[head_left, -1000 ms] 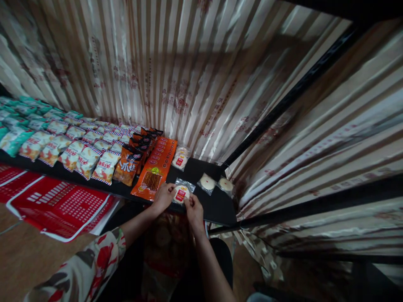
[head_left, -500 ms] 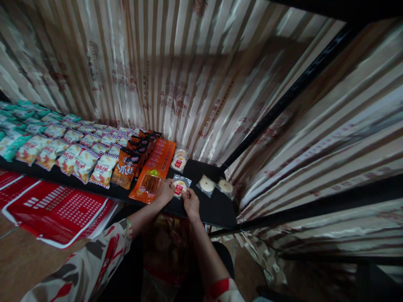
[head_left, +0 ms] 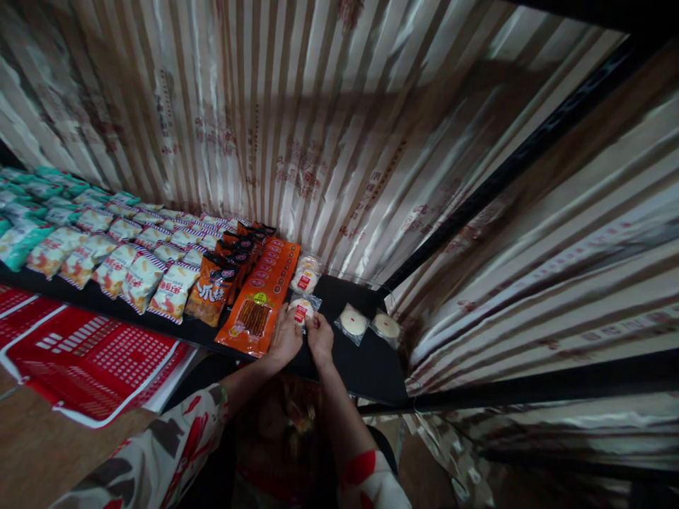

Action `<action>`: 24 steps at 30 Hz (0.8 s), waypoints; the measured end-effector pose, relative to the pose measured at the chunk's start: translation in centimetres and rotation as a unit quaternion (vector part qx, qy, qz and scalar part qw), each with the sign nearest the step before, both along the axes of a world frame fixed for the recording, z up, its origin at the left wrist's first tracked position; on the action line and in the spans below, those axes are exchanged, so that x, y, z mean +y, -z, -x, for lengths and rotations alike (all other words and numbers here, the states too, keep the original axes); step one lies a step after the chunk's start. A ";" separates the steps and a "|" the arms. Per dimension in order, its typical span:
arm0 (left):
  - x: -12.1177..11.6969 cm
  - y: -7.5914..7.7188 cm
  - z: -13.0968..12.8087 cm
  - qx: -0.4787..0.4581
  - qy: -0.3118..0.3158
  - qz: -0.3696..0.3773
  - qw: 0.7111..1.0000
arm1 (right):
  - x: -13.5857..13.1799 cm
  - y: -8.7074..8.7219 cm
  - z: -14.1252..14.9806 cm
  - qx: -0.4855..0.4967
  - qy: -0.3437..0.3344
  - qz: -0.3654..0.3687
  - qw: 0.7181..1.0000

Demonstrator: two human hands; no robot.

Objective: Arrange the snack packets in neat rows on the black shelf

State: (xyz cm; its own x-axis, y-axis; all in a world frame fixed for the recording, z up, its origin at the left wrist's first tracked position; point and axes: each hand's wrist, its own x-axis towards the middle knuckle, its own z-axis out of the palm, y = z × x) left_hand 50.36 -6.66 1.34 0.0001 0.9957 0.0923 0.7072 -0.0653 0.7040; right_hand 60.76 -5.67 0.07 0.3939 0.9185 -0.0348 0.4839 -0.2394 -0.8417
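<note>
Between my two hands is a clear packet of round white crackers (head_left: pixel 302 309) with a red label, low over the black shelf. My left hand (head_left: pixel 285 338) grips its left side, and my right hand (head_left: pixel 320 337) pinches its right lower edge. Right behind it lie similar cracker packets (head_left: pixel 306 277) against the curtain. Left of my left hand is a long orange snack pack (head_left: pixel 259 300) with brown sticks showing through its window. Further right on the shelf lie two flat packets of pale round crackers, a nearer one (head_left: pixel 353 322) and an outer one (head_left: pixel 387 326).
Rows of white snack bags (head_left: pixel 172 288), orange-black bags (head_left: pixel 212 286) and green bags (head_left: pixel 24 240) fill the left shelf. A red basket (head_left: pixel 100 360) stands below. A striped curtain (head_left: pixel 297 106) hangs behind, and a black post (head_left: pixel 493 170) slants at right.
The cracker packet in my hands has moved slightly back, closer to the packets by the curtain. My left hand has slid along the orange pack's edge. The view has shifted a little.
</note>
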 end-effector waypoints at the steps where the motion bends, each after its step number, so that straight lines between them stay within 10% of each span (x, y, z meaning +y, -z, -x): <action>1: 0.0 0.1 -0.1 0.012 0.007 -0.009 1.000 | 0.3 0.0 0.0 0.000 0.000 -0.005 1.000; 24: 3.1 2.3 -2.6 0.055 0.035 -0.053 0.996 | 6.2 0.4 -0.5 -0.030 0.022 -0.033 0.999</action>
State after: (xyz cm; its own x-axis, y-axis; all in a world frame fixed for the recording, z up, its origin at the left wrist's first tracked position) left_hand 52.91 -3.56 -0.99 0.0841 0.9777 0.1926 0.7707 -0.1863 0.6094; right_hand 61.29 0.53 -0.34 0.4335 0.8998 0.0496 0.5246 -0.2072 -0.8257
